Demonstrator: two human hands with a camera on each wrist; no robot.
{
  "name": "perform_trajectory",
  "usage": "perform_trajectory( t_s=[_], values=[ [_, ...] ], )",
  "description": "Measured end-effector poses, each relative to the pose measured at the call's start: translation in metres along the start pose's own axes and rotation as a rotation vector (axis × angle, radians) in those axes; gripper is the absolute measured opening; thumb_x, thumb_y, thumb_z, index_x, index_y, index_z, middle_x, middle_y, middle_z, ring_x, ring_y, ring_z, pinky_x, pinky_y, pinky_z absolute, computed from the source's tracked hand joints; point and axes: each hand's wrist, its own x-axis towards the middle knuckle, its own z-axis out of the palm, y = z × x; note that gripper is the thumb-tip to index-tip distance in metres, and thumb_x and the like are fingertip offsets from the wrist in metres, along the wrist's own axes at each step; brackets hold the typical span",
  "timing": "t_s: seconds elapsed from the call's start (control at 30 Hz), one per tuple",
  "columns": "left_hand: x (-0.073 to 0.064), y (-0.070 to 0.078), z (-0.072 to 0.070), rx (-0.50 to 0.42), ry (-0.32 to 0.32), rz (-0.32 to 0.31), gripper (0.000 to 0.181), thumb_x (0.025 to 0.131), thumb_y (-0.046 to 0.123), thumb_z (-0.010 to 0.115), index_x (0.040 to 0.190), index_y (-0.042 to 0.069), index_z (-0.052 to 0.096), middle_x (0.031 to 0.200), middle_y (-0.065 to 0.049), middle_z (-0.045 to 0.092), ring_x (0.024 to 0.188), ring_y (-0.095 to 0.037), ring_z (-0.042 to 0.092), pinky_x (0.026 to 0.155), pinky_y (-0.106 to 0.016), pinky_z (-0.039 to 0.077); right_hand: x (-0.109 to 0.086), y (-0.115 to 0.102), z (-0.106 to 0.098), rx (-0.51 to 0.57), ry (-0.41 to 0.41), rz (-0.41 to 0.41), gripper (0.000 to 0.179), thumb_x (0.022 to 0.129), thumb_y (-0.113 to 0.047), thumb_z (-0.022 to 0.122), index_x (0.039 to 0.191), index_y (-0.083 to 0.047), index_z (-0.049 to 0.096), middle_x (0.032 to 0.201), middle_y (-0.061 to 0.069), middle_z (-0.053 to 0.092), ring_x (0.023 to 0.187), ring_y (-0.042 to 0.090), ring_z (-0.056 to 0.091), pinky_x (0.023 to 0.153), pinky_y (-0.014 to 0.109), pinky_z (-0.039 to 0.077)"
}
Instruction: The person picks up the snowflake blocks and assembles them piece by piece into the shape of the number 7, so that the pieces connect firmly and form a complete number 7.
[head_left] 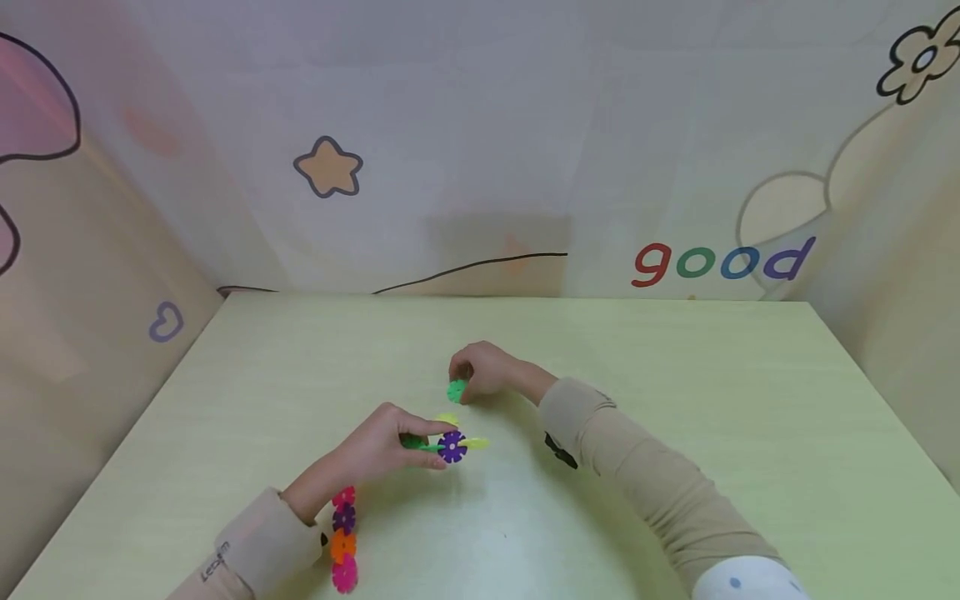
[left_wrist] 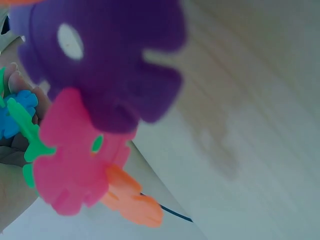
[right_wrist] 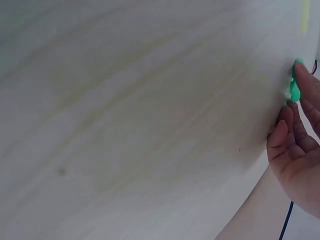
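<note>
My left hand [head_left: 381, 447] pinches a cluster of joined notched plastic discs between thumb and fingers. A purple disc [head_left: 452, 447] faces up in it, with a yellow disc [head_left: 474, 443] edge-on at its right and green pieces partly hidden by the fingers. Farther back, my right hand [head_left: 483, 371] pinches a single green disc [head_left: 457, 391] by its edge, at the table surface. A chain of pink, purple and orange discs [head_left: 343, 546] shows beside the left wrist. Close up in the left wrist view are a purple disc [left_wrist: 120, 65] and a pink disc [left_wrist: 75, 155]; whether they join the held cluster I cannot tell.
The pale green table [head_left: 675, 375] runs back to a printed cloth wall [head_left: 480, 125], with similar walls at both sides. A dark object [head_left: 561, 451] sits under the right cuff.
</note>
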Motion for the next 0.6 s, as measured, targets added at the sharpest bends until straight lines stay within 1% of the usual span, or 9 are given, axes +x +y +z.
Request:
perform_trajectory(
  t_s=[0.07, 0.17, 0.3, 0.43, 0.6],
  values=[
    [0.0, 0.0, 0.0, 0.002, 0.003, 0.009, 0.041, 0.073, 0.022, 0.076, 0.11, 0.007, 0.067, 0.101, -0.009, 0.067, 0.049, -0.005, 0.043, 0.043, -0.017, 0.032, -0.002, 0.002, -0.002, 0.044, 0.01, 0.01, 0.013, 0.077, -0.01, 0.073, 0.086, -0.01, 0.064, 0.082, 0.0, 0.056, 0.078, 0.015, 0.049, 0.07, 0.024, 0.042],
    [0.001, 0.0, 0.0, 0.015, 0.005, 0.015, 0.041, 0.073, 0.022, 0.075, 0.11, 0.008, 0.066, 0.101, -0.009, 0.067, 0.048, -0.005, 0.041, 0.042, -0.018, 0.03, -0.008, 0.008, -0.006, 0.125, 0.027, 0.027, 0.008, 0.081, -0.009, 0.068, 0.087, -0.007, 0.064, 0.078, 0.001, 0.057, 0.071, 0.014, 0.05, 0.063, 0.023, 0.042],
    [0.001, -0.001, 0.001, 0.023, 0.008, 0.011, 0.042, 0.073, 0.024, 0.075, 0.111, 0.009, 0.066, 0.101, -0.009, 0.067, 0.048, -0.006, 0.043, 0.042, -0.018, 0.03, -0.019, 0.016, -0.009, 0.229, 0.037, 0.038, 0.009, 0.084, -0.01, 0.064, 0.091, -0.004, 0.064, 0.068, 0.002, 0.056, 0.058, 0.012, 0.048, 0.054, 0.021, 0.041],
    [0.002, 0.0, 0.002, 0.006, 0.007, 0.009, 0.042, 0.073, 0.024, 0.075, 0.111, 0.008, 0.066, 0.1, -0.009, 0.067, 0.051, -0.006, 0.049, 0.043, -0.017, 0.032, -0.035, 0.02, -0.011, 0.301, 0.038, 0.009, 0.011, 0.085, -0.01, 0.063, 0.092, -0.002, 0.064, 0.061, 0.001, 0.054, 0.053, 0.012, 0.045, 0.053, 0.021, 0.039],
    [0.004, 0.001, 0.003, -0.008, 0.009, 0.005, 0.041, 0.073, 0.022, 0.075, 0.111, 0.008, 0.066, 0.097, -0.009, 0.068, 0.052, -0.009, 0.05, 0.043, -0.018, 0.032, -0.058, 0.019, -0.012, 0.371, 0.056, -0.041, 0.01, 0.085, -0.008, 0.061, 0.092, -0.001, 0.062, 0.06, 0.002, 0.055, 0.052, 0.012, 0.046, 0.052, 0.022, 0.04]
  ],
)
